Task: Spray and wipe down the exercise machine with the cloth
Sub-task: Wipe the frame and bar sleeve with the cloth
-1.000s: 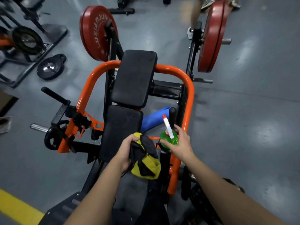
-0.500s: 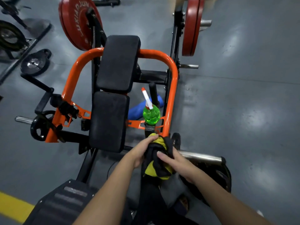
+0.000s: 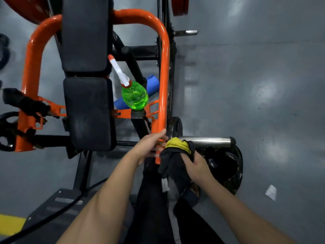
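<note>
The exercise machine has an orange tube frame (image 3: 162, 71) and two black pads (image 3: 88, 111). A green spray bottle (image 3: 135, 96) with a white nozzle stands on the frame's orange bracket, untouched. My right hand (image 3: 195, 163) grips a bunched black and yellow cloth (image 3: 176, 150) against the lower end of the right orange tube. My left hand (image 3: 149, 147) holds that same tube end, fingers wrapped on it just left of the cloth.
A steel weight peg (image 3: 205, 139) sticks out to the right above a black weight plate (image 3: 226, 166). A blue foam roll (image 3: 151, 85) lies behind the bottle. My dark trouser legs (image 3: 153, 199) and a black footplate (image 3: 58, 206) are below. Grey floor lies to the right.
The view has come closer and lower. The cloth passed from my left hand to my right hand. My left hand moved onto the orange tube end. The bottle stays on the bracket.
</note>
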`<state>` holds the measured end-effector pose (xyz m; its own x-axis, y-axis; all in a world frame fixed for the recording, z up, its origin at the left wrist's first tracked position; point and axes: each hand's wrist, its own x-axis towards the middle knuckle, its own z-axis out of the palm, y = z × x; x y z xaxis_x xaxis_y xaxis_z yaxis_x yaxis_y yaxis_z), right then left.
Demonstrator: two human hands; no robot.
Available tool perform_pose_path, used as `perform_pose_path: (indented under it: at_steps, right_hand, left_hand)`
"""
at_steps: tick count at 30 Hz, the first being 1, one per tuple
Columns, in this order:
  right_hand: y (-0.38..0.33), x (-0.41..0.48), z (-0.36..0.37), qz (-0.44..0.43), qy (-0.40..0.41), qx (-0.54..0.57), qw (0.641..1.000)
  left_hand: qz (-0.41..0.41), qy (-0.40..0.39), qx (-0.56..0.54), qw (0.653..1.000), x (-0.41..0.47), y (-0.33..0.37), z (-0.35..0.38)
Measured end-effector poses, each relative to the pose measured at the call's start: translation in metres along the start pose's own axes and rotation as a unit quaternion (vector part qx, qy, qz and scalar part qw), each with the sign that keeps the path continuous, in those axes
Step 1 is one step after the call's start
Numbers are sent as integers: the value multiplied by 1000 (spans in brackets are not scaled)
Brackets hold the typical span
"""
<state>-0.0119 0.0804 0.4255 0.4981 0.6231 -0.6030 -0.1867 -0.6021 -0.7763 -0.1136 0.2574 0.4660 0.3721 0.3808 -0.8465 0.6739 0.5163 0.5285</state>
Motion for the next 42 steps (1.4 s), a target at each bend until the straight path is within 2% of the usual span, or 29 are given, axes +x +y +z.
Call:
perform_pose_path:
  at_steps: [4,6,9,12,15,17,19,22,24,26,28,29,31,33,34,36,38,40,42]
  right_hand:
    - [13,6,-15,46,69,53,995]
    - [11,7,-24,34,97,61,993]
    - [-8,11,-35,-29,196,56,979]
    - [-33,19,-48,-99,317,35,942]
    - [-38,45,-59,-203,344,-58,915]
    - [-26,68,-54,-248,316,-221,889]
    - [-4,92,-43,-242,226,-372,868]
    - [31,107,-24,-92,2,-513,854]
    - [38,113,-19,-21,-60,-496,866]
    - [38,119,-15,-17,-66,-497,865]
    - [33,119,-14,-48,-88,-569,817]
    - [34,120,-15,-80,-75,-596,795]
    - [37,124,-21,-168,1,-639,750]
    - [48,135,-25,-267,79,-635,721]
    - [56,141,-27,-305,83,-628,711]
    - [71,156,-26,-356,41,-632,687]
    - [77,170,-16,-311,-16,-670,674]
    - [66,178,-2,-212,-54,-688,692]
    - [42,190,3,-151,-103,-668,722]
  left_hand:
    - [45,63,-92,993,32,6,-7]
    - [54,97,-99,989,46,4,-8]
    - [75,146,-41,986,66,-6,1]
    - [111,200,50,972,82,-14,19]
    - [135,234,69,960,95,-5,36]
    - [149,232,67,959,105,-1,45]
    - [156,220,85,959,118,0,55]
    - [128,218,150,956,132,-5,71]
    - [130,250,223,933,135,-8,79]
    - [124,261,252,923,139,-8,79]
    - [106,255,251,928,141,-6,77]
    - [103,255,256,927,140,-5,78]
    - [101,259,269,922,138,-3,80]
    - [103,261,269,921,140,-3,80]
    - [102,263,271,920,141,-4,80]
    - [101,269,282,916,142,-4,80]
    - [100,276,294,910,144,-5,80]
    - [102,279,301,906,143,-6,80]
    - [103,283,312,901,144,-6,81]
